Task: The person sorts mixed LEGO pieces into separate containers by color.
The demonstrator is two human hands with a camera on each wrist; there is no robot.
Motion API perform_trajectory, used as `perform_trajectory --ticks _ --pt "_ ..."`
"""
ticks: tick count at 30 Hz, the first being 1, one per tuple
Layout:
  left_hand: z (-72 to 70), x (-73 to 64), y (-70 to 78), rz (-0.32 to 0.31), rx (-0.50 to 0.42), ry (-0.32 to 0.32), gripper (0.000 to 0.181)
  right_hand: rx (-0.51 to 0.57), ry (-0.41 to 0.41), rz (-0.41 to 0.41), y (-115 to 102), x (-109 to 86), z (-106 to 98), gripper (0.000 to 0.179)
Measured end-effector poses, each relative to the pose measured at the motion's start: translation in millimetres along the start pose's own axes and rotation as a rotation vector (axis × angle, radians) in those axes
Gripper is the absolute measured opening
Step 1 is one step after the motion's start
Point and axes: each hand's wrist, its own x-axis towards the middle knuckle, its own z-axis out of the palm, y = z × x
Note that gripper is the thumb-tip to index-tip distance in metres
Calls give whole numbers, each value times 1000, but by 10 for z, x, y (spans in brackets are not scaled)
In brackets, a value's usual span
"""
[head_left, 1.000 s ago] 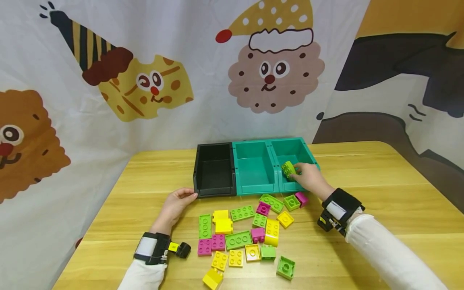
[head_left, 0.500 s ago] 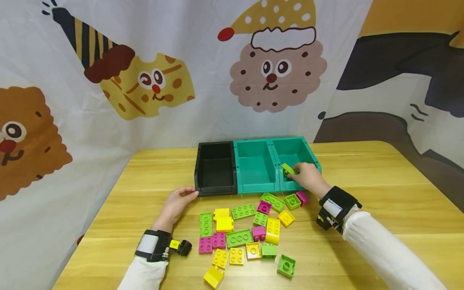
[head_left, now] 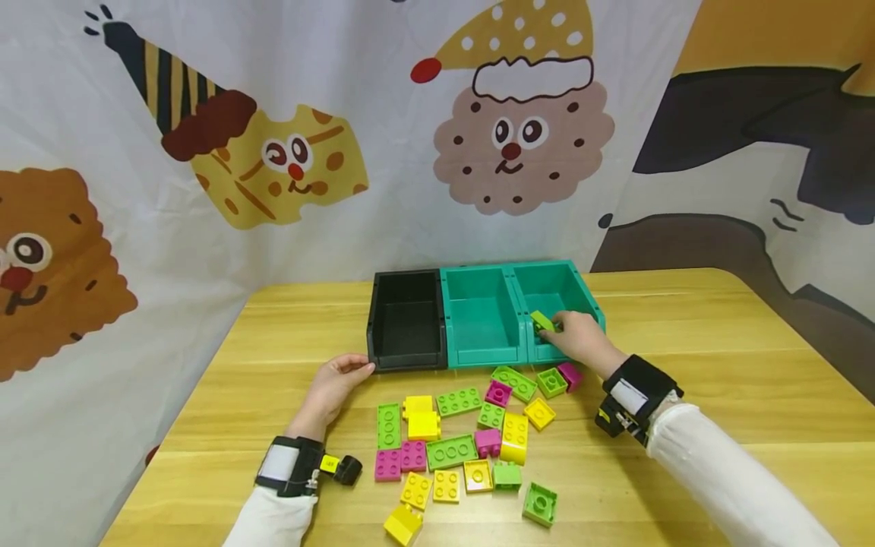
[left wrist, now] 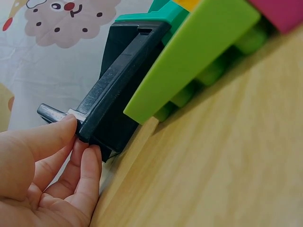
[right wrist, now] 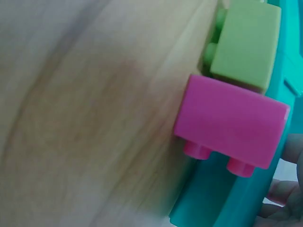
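Left: your left hand (head_left: pixel 339 382) pinches the black bin's (head_left: pixel 409 361) near-left corner, bin toward 2 o'clock. Right: the green brick (head_left: pixel 543 321) sits within the right teal bin's (head_left: pixel 547 353) mouth, visible long edge running 10 to 4; bottom contact unclear. Your right hand (head_left: pixel 581 336), the nearer, pinches it, brick at 10 o'clock from the fingers.

Left hand (left wrist: pixel 61 175) gripping black bin (left wrist: pixel 118 85), green brick (left wrist: pixel 199 56), wooden table (left wrist: pixel 218 151)

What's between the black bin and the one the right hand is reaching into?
In the head view, the middle teal bin stands between the black bin and the rightmost teal bin, where the right hand holds a green brick.
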Motion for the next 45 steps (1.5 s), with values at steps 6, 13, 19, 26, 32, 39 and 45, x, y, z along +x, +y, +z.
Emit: perform_trajectory --ticks 6,13,19,26,32,39,45 --pt "-4 -9 -3 -7 -18 -5 24 36 76 -52 -44 -79 -52 46" --pt "5 -20 20 -7 -29 -9 25 187 161 -112 -78 -279 -174 39" --pt "24 -1 15 2 -17 -6 26 297 184 -80 -34 -560 -224 37" --pt "44 4 1 3 -9 -6 24 325 255 -111 23 -813 -213 27" --pt "35 -10 3 11 -14 -6 23 298 243 -117 39 -913 -162 23" --pt "21 -4 -16 10 0 7 22 276 192 -124 9 -915 -82 22" --pt "9 -8 -15 10 -4 11 23 257 171 -125 -17 -915 -44 21"
